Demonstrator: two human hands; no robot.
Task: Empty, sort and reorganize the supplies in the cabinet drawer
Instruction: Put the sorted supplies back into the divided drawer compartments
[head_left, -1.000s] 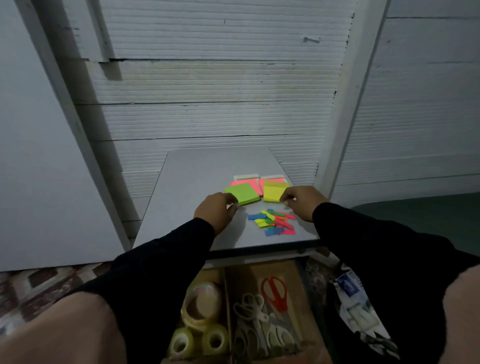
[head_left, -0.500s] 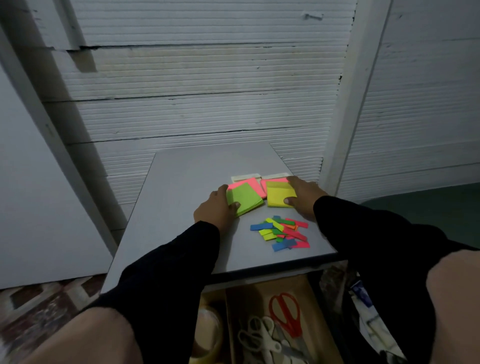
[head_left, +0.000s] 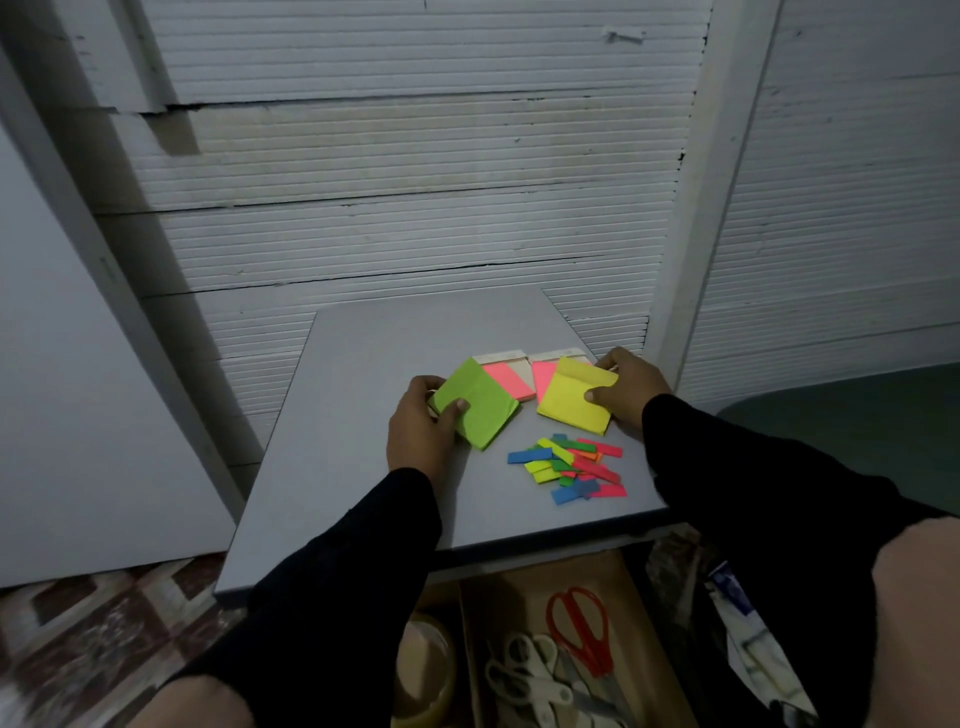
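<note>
At the bottom of the frame the open brown cabinet drawer (head_left: 623, 587) held red-handled scissors (head_left: 579, 631), white-handled scissors (head_left: 524, 675) and a roll of clear tape (head_left: 423, 660), so emptying looked unfinished. Above it, on the flat grey cabinet top (head_left: 363, 441), the loose heap of small coloured paper flags (head_left: 571, 467) lay right of centre, where it had been a second before. Farther back, both hands had moved off the surface onto the pads: the left hand (head_left: 421, 431) now gripped the lime-green sticky-note pad (head_left: 478, 402), tilted up, and the right hand (head_left: 628, 389) gripped the yellow sticky-note pad (head_left: 576, 400). Behind them lay two pink sticky-note pads (head_left: 511, 382). Sorting the pads appeared underway.
</note>
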